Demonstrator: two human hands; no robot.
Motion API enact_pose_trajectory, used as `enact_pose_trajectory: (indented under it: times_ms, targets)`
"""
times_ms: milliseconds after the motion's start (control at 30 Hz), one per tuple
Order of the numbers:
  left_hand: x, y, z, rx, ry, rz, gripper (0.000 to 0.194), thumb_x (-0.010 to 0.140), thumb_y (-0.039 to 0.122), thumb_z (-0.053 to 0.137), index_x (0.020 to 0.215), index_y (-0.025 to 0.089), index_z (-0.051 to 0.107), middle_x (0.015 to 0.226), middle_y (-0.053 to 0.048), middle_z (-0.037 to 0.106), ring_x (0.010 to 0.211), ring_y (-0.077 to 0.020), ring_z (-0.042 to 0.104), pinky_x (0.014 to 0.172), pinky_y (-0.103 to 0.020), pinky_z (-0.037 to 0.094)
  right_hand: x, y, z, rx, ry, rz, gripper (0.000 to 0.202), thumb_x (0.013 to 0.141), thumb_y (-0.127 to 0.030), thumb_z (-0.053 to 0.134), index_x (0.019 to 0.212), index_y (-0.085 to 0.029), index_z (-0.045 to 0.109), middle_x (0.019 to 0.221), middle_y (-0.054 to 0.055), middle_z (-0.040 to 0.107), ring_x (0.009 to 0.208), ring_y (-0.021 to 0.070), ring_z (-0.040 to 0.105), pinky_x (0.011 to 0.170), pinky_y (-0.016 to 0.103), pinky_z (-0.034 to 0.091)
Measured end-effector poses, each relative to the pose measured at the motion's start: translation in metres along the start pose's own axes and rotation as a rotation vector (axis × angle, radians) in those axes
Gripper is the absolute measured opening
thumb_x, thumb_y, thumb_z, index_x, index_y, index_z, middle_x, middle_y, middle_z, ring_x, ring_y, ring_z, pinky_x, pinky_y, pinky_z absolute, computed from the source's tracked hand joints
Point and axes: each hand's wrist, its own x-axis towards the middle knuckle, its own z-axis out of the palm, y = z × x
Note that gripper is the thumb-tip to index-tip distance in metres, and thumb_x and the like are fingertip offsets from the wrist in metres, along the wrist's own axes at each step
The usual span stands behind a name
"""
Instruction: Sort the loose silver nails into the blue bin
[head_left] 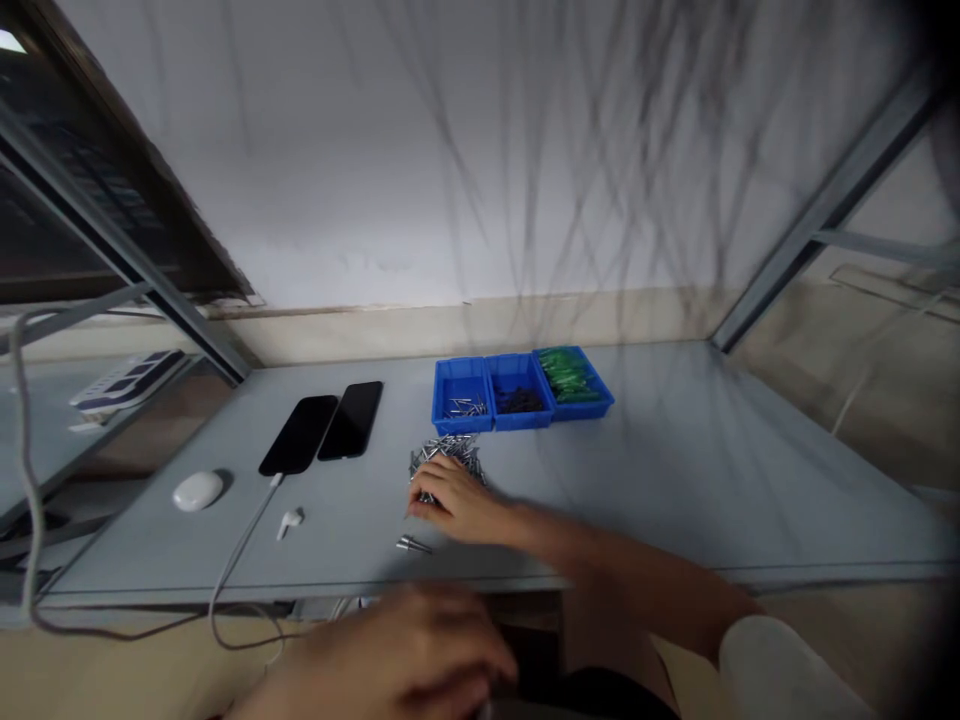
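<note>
Right hand [459,502] is reaching in from 4 o'clock and resting on the near side of the metal pile [454,445]. Its fingers are curling, thumb and forefinger drawing close together; cannot tell whether a piece is sitting between them. Left hand [420,645] is hanging at 6 o'clock from the pile, nearer the body than the table [637,480] edge. It is showing blurred, fingers part bent; grip and contents cannot be told.

Positions, taking the pile as clock centre: the pile is lying on the table, just short of the bins. A few loose pieces [414,544] are lying together at 7 o'clock, near the right hand but apart from the pile.

Three blue bins are standing side by side. Left bin [452,380], at 12, is holding a few silvery pieces [469,407]; middle bin [525,421], between 1 and 2, dark pieces [523,401]; right bin [586,410], at 2, green pieces [566,375].

Two phones, left [298,435] and right [350,420], are lying between 9 and 10. A cable [244,540] is running into the left one. An earbud [291,520] is lying between 8 and 9; a white case [198,491] is sitting farther out near 9.
</note>
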Motion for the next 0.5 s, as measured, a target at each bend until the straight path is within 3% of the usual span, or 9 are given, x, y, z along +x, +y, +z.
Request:
enact_pose_trajectory:
  times_ms: [33,100,167,233,300,400,500]
  targets:
    - [0.003,-0.005,-0.017,-0.025,0.152,0.01,0.021,0.09,0.022,0.049,0.106,0.025,0.062,0.096,-0.005,0.066,0.088,-0.0162,0.06,0.079,-0.031,0.049,0.001,0.002,0.0,0.072,0.031,-0.011,0.014,0.092,-0.029,0.053,0.087,-0.018,0.059,0.093,0.003,0.063,0.095,0.0162,0.051,0.09,0.032,0.038]
    - [0.015,-0.022,-0.049,-0.148,0.622,0.089,0.014,0.087,0.021,0.053,0.096,0.022,0.064,0.088,-0.005,0.065,0.082,-0.015,0.059,0.075,-0.029,0.048,0.003,0.009,-0.002,0.242,0.137,0.014,0.012,0.09,-0.028,0.056,0.083,-0.018,0.056,0.088,0.002,0.062,0.09,0.0161,0.053,0.087,0.032,0.04]
    - [0.035,-0.048,-0.074,-0.33,1.085,0.192,0.009,0.083,0.024,0.061,0.09,0.02,0.063,0.08,-0.003,0.062,0.071,-0.0121,0.057,0.068,-0.025,0.047,0.007,0.018,-0.006,0.534,0.308,0.137,0.017,0.09,-0.035,0.052,0.085,-0.02,0.055,0.083,0.001,0.059,0.078,0.0143,0.053,0.074,0.029,0.044]
    - [0.059,-0.079,-0.091,-0.511,1.41,0.245,0.013,0.08,0.028,0.064,0.09,0.02,0.062,0.072,0.0,0.058,0.062,-0.009,0.052,0.062,-0.022,0.044,0.01,0.028,-0.017,0.828,0.425,0.228,0.026,0.084,-0.045,0.058,0.08,-0.02,0.053,0.071,-0.002,0.053,0.063,0.0113,0.049,0.06,0.024,0.042]
    - [0.078,-0.111,-0.099,-0.615,1.551,0.221,0.015,0.079,0.03,0.065,0.087,0.019,0.059,0.069,0.002,0.054,0.058,-0.0072,0.049,0.057,-0.02,0.041,0.013,0.037,-0.033,1.049,0.563,0.315,0.033,0.076,-0.051,0.065,0.075,-0.02,0.052,0.066,-0.004,0.049,0.054,0.0085,0.043,0.05,0.021,0.037]
    - [0.092,-0.148,-0.099,-0.545,1.731,0.128,0.018,0.078,0.034,0.064,0.081,0.018,0.056,0.068,0.003,0.051,0.055,-0.0058,0.046,0.055,-0.019,0.038,0.015,0.048,-0.056,1.262,0.758,0.433,0.037,0.064,-0.048,0.075,0.074,-0.02,0.053,0.072,-0.004,0.052,0.053,0.0063,0.043,0.043,0.018,0.033]
    - [0.092,-0.165,-0.093,-0.386,1.753,0.042,0.02,0.081,0.037,0.06,0.081,0.017,0.056,0.068,0.003,0.051,0.056,-0.0064,0.046,0.055,-0.02,0.038,0.014,0.052,-0.069,1.337,0.839,0.458,0.038,0.058,-0.043,0.08,0.073,-0.02,0.053,0.075,-0.004,0.055,0.054,0.0055,0.045,0.04,0.016,0.032]
